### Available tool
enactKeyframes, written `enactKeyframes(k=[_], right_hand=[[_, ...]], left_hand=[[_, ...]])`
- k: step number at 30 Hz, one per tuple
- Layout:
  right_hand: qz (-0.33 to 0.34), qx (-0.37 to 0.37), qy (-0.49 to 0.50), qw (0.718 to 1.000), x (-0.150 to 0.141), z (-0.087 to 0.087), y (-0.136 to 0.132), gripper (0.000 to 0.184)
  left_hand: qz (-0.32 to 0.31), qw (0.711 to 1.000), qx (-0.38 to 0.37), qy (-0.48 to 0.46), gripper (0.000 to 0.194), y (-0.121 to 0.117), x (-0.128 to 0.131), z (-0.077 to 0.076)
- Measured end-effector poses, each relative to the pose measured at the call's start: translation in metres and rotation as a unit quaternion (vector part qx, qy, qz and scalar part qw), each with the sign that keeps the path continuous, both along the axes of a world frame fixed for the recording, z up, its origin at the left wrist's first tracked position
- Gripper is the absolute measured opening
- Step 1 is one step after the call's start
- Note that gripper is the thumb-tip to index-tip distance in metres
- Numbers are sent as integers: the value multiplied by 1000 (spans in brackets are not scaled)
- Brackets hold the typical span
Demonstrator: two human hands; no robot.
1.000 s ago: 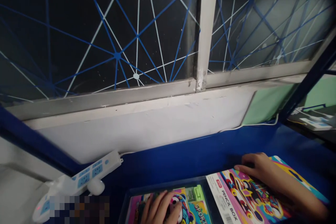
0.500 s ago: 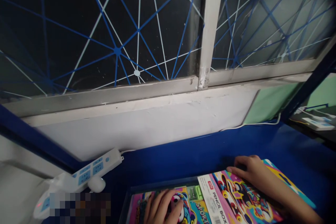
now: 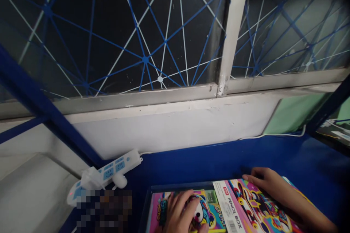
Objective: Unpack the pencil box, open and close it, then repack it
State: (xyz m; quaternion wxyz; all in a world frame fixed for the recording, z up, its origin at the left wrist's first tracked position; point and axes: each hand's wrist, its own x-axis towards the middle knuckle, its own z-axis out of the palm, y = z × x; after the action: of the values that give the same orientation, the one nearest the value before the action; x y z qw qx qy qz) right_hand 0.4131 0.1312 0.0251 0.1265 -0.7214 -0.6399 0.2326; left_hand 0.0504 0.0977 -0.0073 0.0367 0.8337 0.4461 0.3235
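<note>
In the head view, a flat pencil box (image 3: 262, 205) printed with pink, yellow and black cartoon shapes, with a white label strip (image 3: 228, 205) reading "PENCIL BOX", is seen lying at the near edge of the blue bench (image 3: 218, 160), right of centre. Just to its left, a shallow dark-rimmed tray (image 3: 177, 185) is placed, in which a pink and blue cartoon card (image 3: 213, 213) printed "SPORT" and a small translucent green piece (image 3: 210, 196) are held. The left grip (image 3: 182, 213) is curved over the card, though whether it is closed on the card cannot be told. The right grip (image 3: 269, 185) is laid open, palm down, on the pencil box. A white power strip (image 3: 109, 173) is set near the bench's far left corner, and a white cable (image 3: 273, 135) is run along its far edge.
</note>
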Motion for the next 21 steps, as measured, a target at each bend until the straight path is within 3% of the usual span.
enactKeyframes(k=[7, 12, 15, 18, 21], right_hand=[[54, 69, -59, 994, -53, 3, 8, 45], [74, 124, -107, 984, -77, 2, 15, 41], [71, 188, -138, 970, -81, -2, 3, 39], [119, 285, -144, 940, -82, -21, -23, 36], [154, 377, -123, 905, -91, -56, -56, 40]], left_hand=[[18, 991, -97, -90, 60, -7, 4, 5], [22, 983, -129, -131, 58, -15, 8, 18], [37, 985, -102, -134, 54, -19, 2, 29], [101, 984, -36, -145, 55, -28, -16, 31], [200, 945, -50, -254, 52, -44, -42, 23]])
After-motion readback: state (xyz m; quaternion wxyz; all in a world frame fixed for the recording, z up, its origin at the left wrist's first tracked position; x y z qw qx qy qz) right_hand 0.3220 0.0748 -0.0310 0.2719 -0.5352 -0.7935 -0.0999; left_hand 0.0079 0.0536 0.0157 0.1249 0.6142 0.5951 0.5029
